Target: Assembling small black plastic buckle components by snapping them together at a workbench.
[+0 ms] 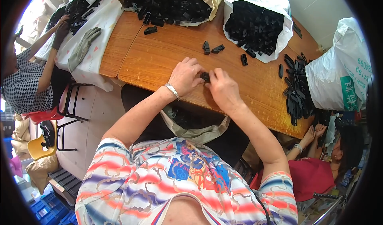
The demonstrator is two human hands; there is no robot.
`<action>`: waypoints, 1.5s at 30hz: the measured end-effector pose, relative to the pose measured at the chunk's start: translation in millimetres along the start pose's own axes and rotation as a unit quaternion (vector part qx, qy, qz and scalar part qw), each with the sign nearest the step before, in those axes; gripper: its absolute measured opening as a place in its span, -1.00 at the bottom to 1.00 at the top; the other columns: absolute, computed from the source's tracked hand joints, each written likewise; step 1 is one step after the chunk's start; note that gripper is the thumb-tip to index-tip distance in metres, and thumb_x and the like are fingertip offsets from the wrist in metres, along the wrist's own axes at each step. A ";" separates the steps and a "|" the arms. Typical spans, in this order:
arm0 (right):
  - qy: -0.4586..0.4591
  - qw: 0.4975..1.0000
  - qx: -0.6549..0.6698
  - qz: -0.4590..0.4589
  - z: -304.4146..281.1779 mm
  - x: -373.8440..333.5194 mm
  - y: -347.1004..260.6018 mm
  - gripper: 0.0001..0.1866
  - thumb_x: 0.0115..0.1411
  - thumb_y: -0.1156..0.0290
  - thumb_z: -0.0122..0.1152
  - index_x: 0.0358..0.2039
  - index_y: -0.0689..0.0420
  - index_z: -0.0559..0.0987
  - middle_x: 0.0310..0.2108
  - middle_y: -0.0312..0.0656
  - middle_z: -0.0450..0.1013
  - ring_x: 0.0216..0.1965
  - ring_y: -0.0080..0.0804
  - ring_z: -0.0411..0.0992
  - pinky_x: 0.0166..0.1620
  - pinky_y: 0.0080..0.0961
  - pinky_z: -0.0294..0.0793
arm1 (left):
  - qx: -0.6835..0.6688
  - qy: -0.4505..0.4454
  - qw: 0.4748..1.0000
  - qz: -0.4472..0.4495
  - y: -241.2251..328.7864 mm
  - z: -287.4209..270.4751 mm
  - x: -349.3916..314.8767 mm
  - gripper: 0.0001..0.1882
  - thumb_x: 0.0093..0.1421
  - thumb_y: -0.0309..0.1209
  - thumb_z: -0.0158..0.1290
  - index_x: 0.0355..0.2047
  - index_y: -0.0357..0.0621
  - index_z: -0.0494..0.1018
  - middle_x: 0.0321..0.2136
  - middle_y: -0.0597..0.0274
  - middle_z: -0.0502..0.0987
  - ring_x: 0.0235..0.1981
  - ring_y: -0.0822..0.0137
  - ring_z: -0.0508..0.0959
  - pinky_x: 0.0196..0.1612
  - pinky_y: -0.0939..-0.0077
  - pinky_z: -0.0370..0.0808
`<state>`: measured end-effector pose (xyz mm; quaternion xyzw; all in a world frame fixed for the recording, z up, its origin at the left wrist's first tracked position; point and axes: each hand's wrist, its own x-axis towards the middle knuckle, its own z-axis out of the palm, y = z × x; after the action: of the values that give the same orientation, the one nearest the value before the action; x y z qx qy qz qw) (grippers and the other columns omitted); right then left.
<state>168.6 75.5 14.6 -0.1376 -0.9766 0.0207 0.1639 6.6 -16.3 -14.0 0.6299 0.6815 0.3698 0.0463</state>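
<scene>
Over the near edge of the wooden table (159, 61), both my hands are brought together around one small black plastic part (205, 77). My left hand (186, 76), with a silver bracelet at the wrist, pinches it from the left. From the other side, the fingers of my right hand (224, 88) close on the same part and hide much of it. Beyond my hands lie a pair of loose black plastic pieces (206, 47) and another single black piece (244, 59).
At the back, a tan sack (218, 5) and a white sack (282, 45) spill black parts. Long black pieces (296, 89) are heaped at the right beside a white bag (335, 71). An open bag (195, 134) hangs at my lap. Co-workers sit left and right; a grey glove (84, 48) lies left.
</scene>
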 end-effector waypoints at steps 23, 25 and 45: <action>0.112 0.974 0.143 0.132 -20.1 -28.9 54.0 -0.83 0.12 0.40 0.28 -0.29 0.16 0.58 -0.36 -0.05 0.45 -0.32 -0.02 0.48 -0.27 -0.20 0.50 | 0.084 -0.032 0.994 0.068 -21.8 -8.9 67.7 -0.78 0.02 -0.54 0.18 -0.28 -0.14 0.50 -0.16 0.09 0.44 -0.06 0.03 0.43 -0.01 0.25 0.47; 0.125 0.965 0.108 0.204 -10.9 -17.2 90.1 -0.79 0.10 0.44 0.30 -0.23 0.16 0.56 -0.27 -0.01 0.44 -0.24 0.02 0.47 -0.21 -0.15 0.49 | 0.063 -0.041 0.996 0.053 -15.7 -7.9 62.1 -0.79 0.02 -0.57 0.18 -0.29 -0.17 0.47 -0.14 0.07 0.43 -0.05 0.01 0.42 0.01 0.24 0.45; 0.006 0.990 0.047 0.134 -27.1 -4.7 68.0 -0.86 0.14 0.46 0.20 -0.27 0.15 0.59 -0.26 -0.04 0.46 -0.30 0.06 0.50 -0.23 -0.12 0.50 | -0.089 -0.033 0.982 0.166 4.7 -5.6 32.1 -0.63 0.01 -0.55 0.17 -0.13 -0.20 0.40 -0.24 0.05 0.43 -0.18 -0.03 0.45 -0.09 0.21 0.46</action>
<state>199.5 139.4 32.9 -0.2594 -0.9463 0.0878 0.1720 1.0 9.6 5.6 0.7394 0.5298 0.4107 0.0622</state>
